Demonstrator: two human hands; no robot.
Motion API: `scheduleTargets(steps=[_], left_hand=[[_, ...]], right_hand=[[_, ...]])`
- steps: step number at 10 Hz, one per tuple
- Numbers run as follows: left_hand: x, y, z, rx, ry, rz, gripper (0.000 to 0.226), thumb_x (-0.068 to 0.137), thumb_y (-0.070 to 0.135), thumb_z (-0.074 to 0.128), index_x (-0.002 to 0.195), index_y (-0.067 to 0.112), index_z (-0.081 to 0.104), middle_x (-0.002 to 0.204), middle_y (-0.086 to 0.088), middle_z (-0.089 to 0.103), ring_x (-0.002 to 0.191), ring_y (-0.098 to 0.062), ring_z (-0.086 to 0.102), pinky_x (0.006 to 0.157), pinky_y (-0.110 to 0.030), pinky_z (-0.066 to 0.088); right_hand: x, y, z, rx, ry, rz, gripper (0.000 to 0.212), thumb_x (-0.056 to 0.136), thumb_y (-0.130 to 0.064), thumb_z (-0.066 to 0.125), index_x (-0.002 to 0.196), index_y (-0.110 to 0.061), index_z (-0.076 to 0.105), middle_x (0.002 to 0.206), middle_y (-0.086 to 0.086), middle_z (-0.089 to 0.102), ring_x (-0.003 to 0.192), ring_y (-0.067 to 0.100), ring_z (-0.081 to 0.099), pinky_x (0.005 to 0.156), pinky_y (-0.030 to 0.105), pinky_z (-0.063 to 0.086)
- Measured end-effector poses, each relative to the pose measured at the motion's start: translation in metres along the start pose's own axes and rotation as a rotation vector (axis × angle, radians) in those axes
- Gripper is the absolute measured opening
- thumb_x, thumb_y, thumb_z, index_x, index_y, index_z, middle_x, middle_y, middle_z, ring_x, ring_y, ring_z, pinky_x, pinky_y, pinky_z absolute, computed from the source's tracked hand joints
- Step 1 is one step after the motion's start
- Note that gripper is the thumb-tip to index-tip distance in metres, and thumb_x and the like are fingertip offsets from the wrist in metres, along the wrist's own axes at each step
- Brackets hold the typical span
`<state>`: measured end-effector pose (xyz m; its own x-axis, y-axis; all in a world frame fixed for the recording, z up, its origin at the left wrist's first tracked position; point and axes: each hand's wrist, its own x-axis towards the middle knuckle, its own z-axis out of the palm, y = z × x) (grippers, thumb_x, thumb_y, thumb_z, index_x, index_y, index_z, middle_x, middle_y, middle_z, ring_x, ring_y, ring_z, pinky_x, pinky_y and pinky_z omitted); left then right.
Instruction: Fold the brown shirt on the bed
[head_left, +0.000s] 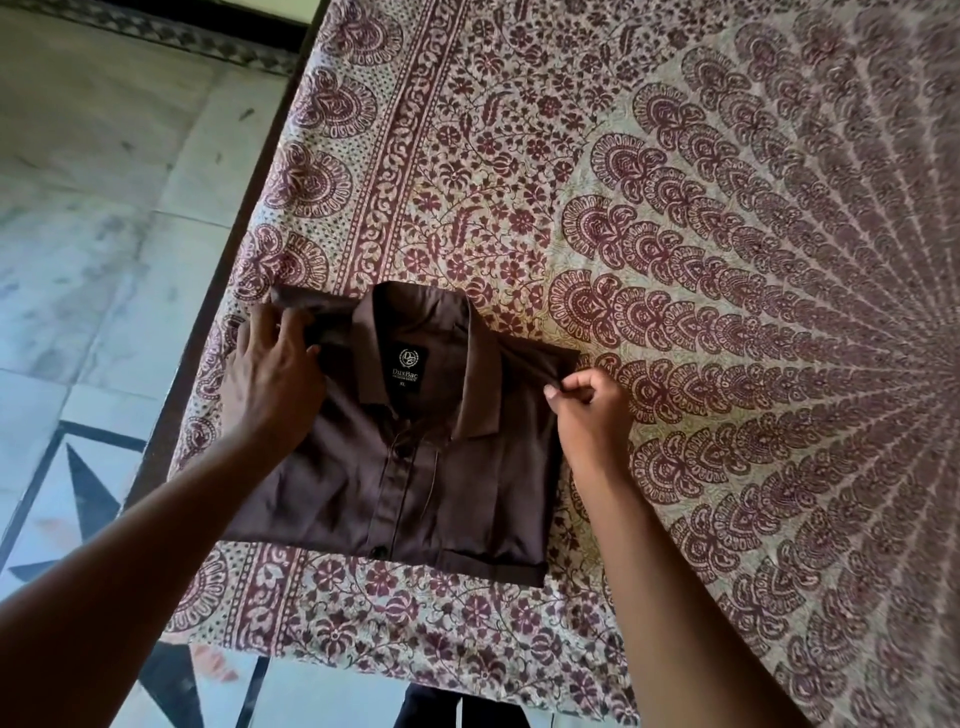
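The brown shirt (415, 467) lies folded into a compact rectangle near the bed's front left corner, collar up and away from me, a black label showing inside the neck. My left hand (270, 379) rests on its left shoulder, fingers gripping a fold of cloth that sticks out at the upper left. My right hand (589, 410) pinches the shirt's right shoulder edge between thumb and curled fingers. The button placket runs down the middle, and a folded hem shows at the lower right.
The bed (727, 260) is covered by a cream sheet with a maroon floral and paisley print. Its dark edge (228, 244) runs diagonally on the left, beyond which lies a pale marble floor (93, 208) with a black star inlay.
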<state>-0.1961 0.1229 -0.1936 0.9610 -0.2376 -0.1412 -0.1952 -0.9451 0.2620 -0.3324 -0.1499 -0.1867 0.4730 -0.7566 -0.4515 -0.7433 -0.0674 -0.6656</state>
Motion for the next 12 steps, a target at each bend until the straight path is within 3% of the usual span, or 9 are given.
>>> scheduleTargets(steps=[1,2,3,4,5,7,10,11,12], left_hand=[[-0.013,0.002,-0.001,-0.032,0.067,0.055,0.030,0.100,0.022,0.056,0.126,0.008,0.049,0.130,-0.021,0.045,0.112,-0.044,0.049,0.083,-0.059,0.047],[-0.035,0.002,-0.004,-0.086,0.156,0.061,0.031,0.100,0.031,0.047,0.125,0.013,0.054,0.131,-0.014,0.048,0.114,-0.041,0.050,0.089,-0.055,0.045],[-0.053,-0.003,0.003,0.005,0.141,0.136,0.043,0.099,0.037,0.046,0.133,0.014,0.057,0.146,-0.011,0.050,0.130,-0.037,0.047,0.104,-0.054,0.038],[-0.055,-0.017,0.018,0.132,-0.004,0.224,0.062,0.102,0.052,0.039,0.155,0.020,0.041,0.168,-0.007,0.031,0.153,-0.033,0.031,0.117,-0.053,0.029],[-0.051,-0.025,0.026,0.151,-0.083,0.233,0.069,0.102,0.059,0.029,0.162,0.025,0.029,0.173,-0.002,0.017,0.157,-0.030,0.021,0.120,-0.054,0.027],[-0.070,-0.028,0.014,0.113,0.054,0.207,0.069,0.103,0.054,0.039,0.163,0.021,0.029,0.174,-0.005,0.013,0.160,-0.026,0.014,0.125,-0.052,0.024],[-0.082,-0.048,0.030,0.187,-0.076,0.168,0.083,0.096,0.070,0.033,0.166,0.033,0.007,0.175,0.000,0.000,0.161,-0.028,0.005,0.128,-0.053,0.015],[-0.086,-0.035,0.011,0.151,-0.078,0.134,0.081,0.097,0.064,0.037,0.165,0.028,0.014,0.174,-0.004,0.008,0.160,-0.030,0.012,0.127,-0.053,0.019],[-0.100,0.000,-0.028,-0.218,-0.108,0.102,0.077,0.094,0.049,0.044,0.161,0.014,0.029,0.167,-0.010,0.032,0.152,-0.027,0.034,0.120,-0.046,0.035]], right_hand=[[-0.008,-0.003,0.007,-0.057,0.103,-0.032,0.023,0.086,-0.014,0.078,0.102,-0.021,0.062,0.098,-0.001,0.066,0.099,0.025,0.066,0.083,0.042,0.054],[-0.028,-0.005,0.015,-0.298,0.336,-0.403,0.030,0.090,-0.009,0.065,0.119,-0.016,0.060,0.123,0.008,0.058,0.117,0.031,0.053,0.090,0.047,0.044],[-0.048,0.005,0.035,-0.385,0.242,-0.760,0.039,0.102,-0.019,0.053,0.140,-0.007,0.056,0.146,0.012,0.052,0.136,0.030,0.049,0.106,0.044,0.041],[-0.052,0.034,0.046,-0.653,0.044,-0.736,0.068,0.108,-0.055,0.034,0.160,-0.012,0.034,0.169,0.005,0.028,0.156,0.026,0.026,0.116,0.047,0.035],[-0.045,0.051,0.044,-0.869,0.000,-0.653,0.078,0.103,-0.070,0.019,0.165,-0.023,0.020,0.174,-0.001,0.010,0.160,0.023,0.010,0.119,0.057,0.025],[-0.068,0.042,0.040,-0.759,0.114,-0.527,0.085,0.102,-0.070,0.025,0.166,-0.016,0.013,0.174,0.008,0.000,0.160,0.034,-0.002,0.121,0.061,0.022],[-0.077,0.084,0.026,-0.976,-0.065,-0.669,0.097,0.094,-0.082,0.029,0.166,-0.021,0.005,0.174,0.001,-0.004,0.161,0.031,0.000,0.122,0.061,0.022],[-0.070,0.080,-0.002,-0.911,-0.079,-0.646,0.094,0.097,-0.077,0.030,0.166,-0.016,0.011,0.174,0.008,0.006,0.160,0.036,0.008,0.123,0.056,0.020],[-0.084,0.059,-0.033,-0.593,-0.057,-0.655,0.075,0.102,-0.060,0.044,0.152,-0.003,0.046,0.151,0.020,0.054,0.136,0.034,0.056,0.107,0.044,0.050]])
